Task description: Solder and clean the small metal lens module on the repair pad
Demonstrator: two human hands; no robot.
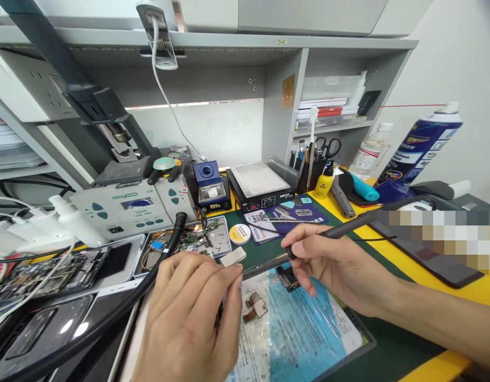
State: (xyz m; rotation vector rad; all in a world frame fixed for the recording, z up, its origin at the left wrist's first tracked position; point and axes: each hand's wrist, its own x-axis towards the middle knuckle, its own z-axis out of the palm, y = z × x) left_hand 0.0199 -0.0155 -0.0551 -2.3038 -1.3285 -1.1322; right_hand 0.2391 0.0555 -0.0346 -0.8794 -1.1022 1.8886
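My right hand [328,260] grips a soldering iron [344,225] by its black handle, with the thin tip pointing left. My left hand [193,313] is closed with the fingers bent, back of the hand toward me; a dark bit shows under the fingers, too hidden to name. Between the hands lies a small phone camera module [261,307] with brown flex parts on a blue and white printed mat [308,329]. Another dark small part [288,278] rests on the mat just under my right hand, partly covered by the fingers.
A black hose [149,281] runs behind my left hand. Beyond stand a rework station [125,212], a soldering tip stand [208,185] and a heating plate [261,180]. A tray of circuit boards [213,239] sits left. Bottles and a spray can [423,143] stand right.
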